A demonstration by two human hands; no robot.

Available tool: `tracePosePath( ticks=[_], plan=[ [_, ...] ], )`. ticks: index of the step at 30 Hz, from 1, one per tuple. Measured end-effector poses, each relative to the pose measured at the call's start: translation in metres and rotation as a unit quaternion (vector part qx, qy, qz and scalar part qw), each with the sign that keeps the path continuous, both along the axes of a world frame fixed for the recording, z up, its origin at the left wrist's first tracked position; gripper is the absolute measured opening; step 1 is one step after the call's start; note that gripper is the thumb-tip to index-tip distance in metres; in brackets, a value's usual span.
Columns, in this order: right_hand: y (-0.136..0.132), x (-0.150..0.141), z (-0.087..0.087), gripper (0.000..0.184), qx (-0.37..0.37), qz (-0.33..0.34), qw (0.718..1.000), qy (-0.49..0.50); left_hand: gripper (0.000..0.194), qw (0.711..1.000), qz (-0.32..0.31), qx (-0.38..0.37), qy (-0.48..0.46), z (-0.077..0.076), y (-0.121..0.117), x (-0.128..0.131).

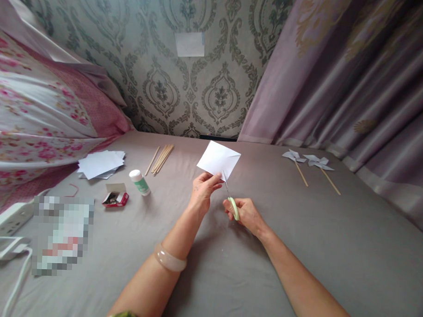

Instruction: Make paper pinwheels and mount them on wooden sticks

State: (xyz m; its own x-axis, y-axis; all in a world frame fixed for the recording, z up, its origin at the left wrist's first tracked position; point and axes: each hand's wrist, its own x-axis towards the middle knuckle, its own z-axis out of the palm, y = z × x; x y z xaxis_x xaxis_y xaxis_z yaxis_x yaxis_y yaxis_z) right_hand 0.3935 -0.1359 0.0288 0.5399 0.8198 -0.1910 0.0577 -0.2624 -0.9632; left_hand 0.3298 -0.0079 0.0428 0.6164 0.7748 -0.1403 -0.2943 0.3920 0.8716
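Note:
My left hand (pixel 206 188) pinches the lower edge of a white square of paper (pixel 216 158), held up above the grey cloth with one corner pointing toward me. A slit shows near the paper's right corner. My right hand (pixel 246 213) is closed round the pale green handles of a pair of scissors (pixel 234 208). The scissor blades reach up to the paper's near corner and overlap it there, just right of my left fingertips.
Left of my hands are a glue bottle (pixel 140 183), a small open red box (pixel 115 197), wooden sticks (pixel 163 159) and a paper stack (pixel 101 164). A power strip (pixel 13 221) lies far left. Two paper pinwheels (pixel 318 162) on sticks rest at the right, near the curtain (pixel 321 88).

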Motion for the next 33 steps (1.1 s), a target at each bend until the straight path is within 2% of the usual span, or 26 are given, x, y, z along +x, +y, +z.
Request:
tracePosePath(
  ticks=[5, 15, 22, 33],
  plan=[
    [0.001, -0.001, 0.0, 0.053, 0.004, -0.016, 1.0, -0.014, 0.03, 1.0, -0.001, 0.006, -0.004, 0.0, 0.0, 0.0],
    [0.002, 0.002, -0.01, 0.053, 0.015, -0.023, 0.998, -0.049, 0.032, 1.0, -0.002, 0.005, -0.008, 0.001, 0.0, 0.001],
    [0.002, 0.001, -0.01, 0.05, 0.017, -0.025, 0.998, -0.054, 0.029, 1.0, 0.0, 0.003, -0.009, 0.001, 0.001, 0.0],
    [0.002, 0.005, -0.013, 0.051, 0.008, -0.043, 0.998, -0.04, 0.032, 0.999, -0.043, 0.01, -0.005, -0.001, -0.007, 0.003]
  ],
)
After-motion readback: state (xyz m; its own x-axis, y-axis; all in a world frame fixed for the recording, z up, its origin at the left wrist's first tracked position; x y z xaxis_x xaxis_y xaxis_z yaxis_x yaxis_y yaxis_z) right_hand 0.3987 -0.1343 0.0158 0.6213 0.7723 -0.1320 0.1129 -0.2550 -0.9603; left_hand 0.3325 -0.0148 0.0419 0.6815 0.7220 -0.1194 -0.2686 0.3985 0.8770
